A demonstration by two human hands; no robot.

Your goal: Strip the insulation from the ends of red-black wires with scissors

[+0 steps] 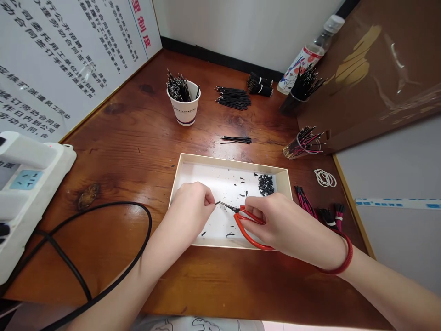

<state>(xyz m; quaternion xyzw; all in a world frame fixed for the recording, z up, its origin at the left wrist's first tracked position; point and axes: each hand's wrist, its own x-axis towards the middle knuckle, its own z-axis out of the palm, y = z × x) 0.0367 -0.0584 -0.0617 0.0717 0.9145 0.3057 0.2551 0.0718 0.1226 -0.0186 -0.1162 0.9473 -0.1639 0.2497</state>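
Over the left part of a shallow cream box (234, 162), my left hand (193, 206) pinches a short black wire (217, 202), its tip poking out past the fingers. My right hand (272, 216) is wrapped round red-handled scissors (253, 239), whose narrow dark blades reach left to the wire's end. Whether the blades touch the wire is too small to tell. Inside the box, a heap of black clippings (266, 185) lies at the right, with loose bits scattered over the white bottom.
Behind the box lie a few black wires (236, 139) and a larger row (233, 98). A paper cup (186, 110), a clear cup (292, 149) and a dark cup (291, 102) hold wires. A bottle (306, 59), rubber bands (325, 178), a power strip (31, 184) and a black cable (150, 220) surround them.
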